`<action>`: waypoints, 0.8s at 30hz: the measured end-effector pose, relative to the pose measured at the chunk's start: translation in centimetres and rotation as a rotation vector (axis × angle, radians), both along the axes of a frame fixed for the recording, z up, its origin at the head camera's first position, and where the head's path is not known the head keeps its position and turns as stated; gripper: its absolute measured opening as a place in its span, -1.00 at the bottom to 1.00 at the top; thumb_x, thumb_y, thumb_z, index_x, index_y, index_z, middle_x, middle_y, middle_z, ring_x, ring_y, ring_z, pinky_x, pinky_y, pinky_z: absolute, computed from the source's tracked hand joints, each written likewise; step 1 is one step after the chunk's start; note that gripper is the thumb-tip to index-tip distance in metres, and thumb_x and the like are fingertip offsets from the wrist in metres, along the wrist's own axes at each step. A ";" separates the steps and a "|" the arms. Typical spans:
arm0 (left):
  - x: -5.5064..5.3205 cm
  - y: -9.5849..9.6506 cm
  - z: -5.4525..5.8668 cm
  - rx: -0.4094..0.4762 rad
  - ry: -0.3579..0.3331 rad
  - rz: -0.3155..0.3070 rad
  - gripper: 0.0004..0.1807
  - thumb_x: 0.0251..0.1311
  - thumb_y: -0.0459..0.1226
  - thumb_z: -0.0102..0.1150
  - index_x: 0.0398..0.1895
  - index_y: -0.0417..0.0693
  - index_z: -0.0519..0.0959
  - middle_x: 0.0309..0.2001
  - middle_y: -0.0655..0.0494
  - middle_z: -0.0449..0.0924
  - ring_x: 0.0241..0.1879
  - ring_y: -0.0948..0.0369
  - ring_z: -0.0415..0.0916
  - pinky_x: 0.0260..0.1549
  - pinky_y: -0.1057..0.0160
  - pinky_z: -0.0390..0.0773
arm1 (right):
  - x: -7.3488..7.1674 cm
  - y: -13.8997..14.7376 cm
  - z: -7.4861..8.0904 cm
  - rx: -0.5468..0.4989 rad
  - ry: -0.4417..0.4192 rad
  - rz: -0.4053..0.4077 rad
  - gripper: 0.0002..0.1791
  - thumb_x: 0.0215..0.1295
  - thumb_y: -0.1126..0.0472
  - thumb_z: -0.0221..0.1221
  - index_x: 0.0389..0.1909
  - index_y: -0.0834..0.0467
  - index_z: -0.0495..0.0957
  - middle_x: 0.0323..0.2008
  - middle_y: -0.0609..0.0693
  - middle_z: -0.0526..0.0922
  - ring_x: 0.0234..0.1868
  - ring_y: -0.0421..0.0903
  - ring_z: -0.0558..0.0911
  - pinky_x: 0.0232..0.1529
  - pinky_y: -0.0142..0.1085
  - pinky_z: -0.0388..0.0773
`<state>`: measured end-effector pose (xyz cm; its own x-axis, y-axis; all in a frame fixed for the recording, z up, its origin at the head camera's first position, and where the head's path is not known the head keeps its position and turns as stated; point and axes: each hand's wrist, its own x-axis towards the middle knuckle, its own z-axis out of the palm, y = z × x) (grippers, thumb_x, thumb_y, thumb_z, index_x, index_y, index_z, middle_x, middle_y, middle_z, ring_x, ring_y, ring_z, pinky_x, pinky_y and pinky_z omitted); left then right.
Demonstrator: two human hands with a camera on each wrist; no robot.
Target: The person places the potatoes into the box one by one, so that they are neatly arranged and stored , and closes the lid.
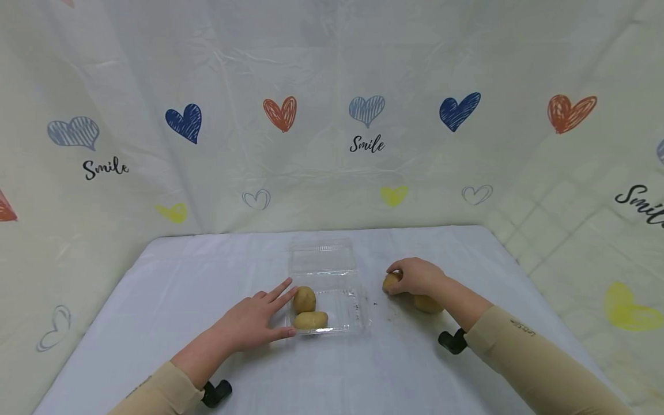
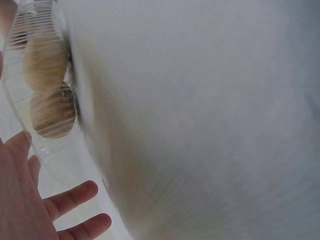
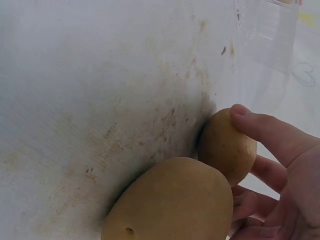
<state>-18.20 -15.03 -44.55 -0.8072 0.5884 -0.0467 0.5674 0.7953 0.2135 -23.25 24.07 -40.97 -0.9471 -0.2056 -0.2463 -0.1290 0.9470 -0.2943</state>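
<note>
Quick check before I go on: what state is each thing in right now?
Clear plastic container: open, holding two potatoes
Its lid: folded back
Rear potato: inside, on the left
Front potato: inside, lying on its side
Gripped potato: in the right hand
Loose potato: resting on the cloth
Left hand: fingers spread at the container's left side
White tablecloth: smudged with brown specks
</note>
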 end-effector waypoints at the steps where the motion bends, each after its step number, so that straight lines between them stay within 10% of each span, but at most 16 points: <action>1: 0.0 0.0 0.0 0.000 0.001 0.001 -0.04 0.18 0.42 -0.01 0.59 0.34 0.03 0.59 0.28 -0.13 0.23 -0.01 0.40 0.07 -0.10 0.46 | 0.0 0.0 0.0 0.004 0.008 0.002 -0.47 0.11 -0.02 0.41 0.11 0.07 0.63 0.04 0.05 0.65 -0.04 0.01 0.56 -0.07 -0.02 0.48; 24: 0.0 -0.1 -0.2 -0.002 0.015 -0.005 -0.03 0.17 0.45 -0.05 0.59 0.34 0.02 0.59 0.26 -0.12 0.22 -0.01 0.41 0.07 -0.11 0.46 | 0.3 0.1 1.4 -0.050 0.088 0.006 -0.43 0.11 -0.05 0.41 0.19 -0.06 0.61 0.05 -0.02 0.64 -0.03 -0.01 0.53 -0.09 -0.04 0.49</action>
